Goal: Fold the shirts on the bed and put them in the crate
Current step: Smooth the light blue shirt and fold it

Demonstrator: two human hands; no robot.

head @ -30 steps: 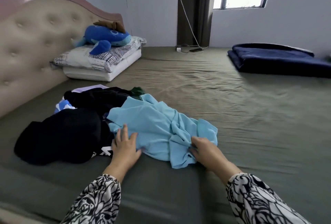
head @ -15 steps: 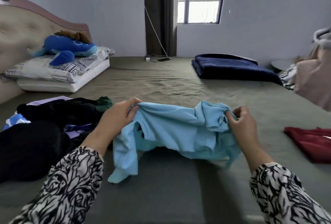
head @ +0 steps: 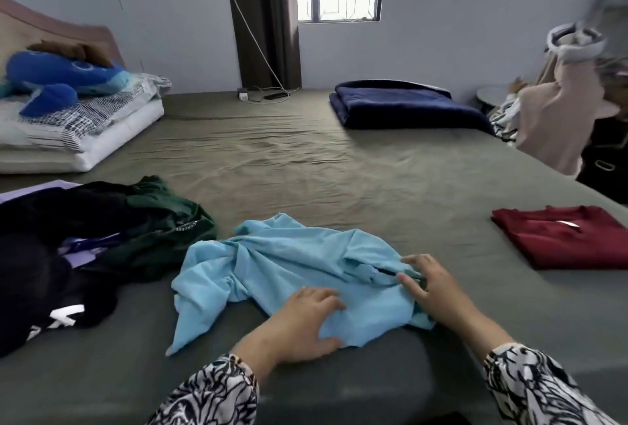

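A person's left hand [head: 306, 319] lies flat, fingers spread, on the near hem of a light blue shirt [head: 282, 275], while the right hand [head: 430, 283] rests on the shirt's right side, fingers loosely extended over a bunched fold; whether it pinches the cloth cannot be told. The shirt lies crumpled on the bed [head: 339, 166], just in front of the person, one sleeve trailing toward the near edge. To the left, touching or nearly touching it, sits a heap of unfolded dark clothes [head: 102, 241]; to the right, well apart, a folded red shirt [head: 560, 237]. Farther back lie a folded navy blanket [head: 404, 103], pillows [head: 85, 129] and a blue plush toy [head: 57, 76]. No crate is in view. The likely trouble: folding before the wrinkles are smoothed would lock in a lumpy shape, and the trailing sleeve could snag the dark heap and drag it along.
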